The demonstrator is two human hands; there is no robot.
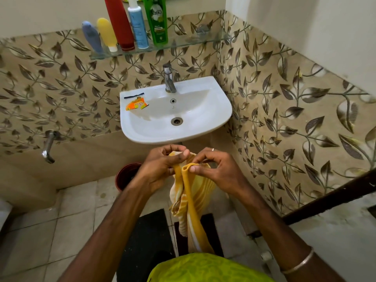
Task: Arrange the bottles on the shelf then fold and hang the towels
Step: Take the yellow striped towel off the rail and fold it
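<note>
A yellow towel with white stripes (193, 200) hangs bunched in front of me, below the sink. My left hand (160, 165) pinches its upper edge between thumb and fingers. My right hand (215, 169) grips a folded corner right beside it. On the glass shelf (193, 42) stand several bottles in a row: a blue tube (91, 36), a yellow tube (106, 34), a tall red bottle (120, 21), a white and blue bottle (138, 25) and a green bottle (156, 19).
A white sink (203, 127) with a steel tap (168, 80) sits under the shelf, an orange sachet (135, 104) on its rim. A wall tap (48, 146) juts out at the left. A dark red bucket (127, 176) stands on the tiled floor.
</note>
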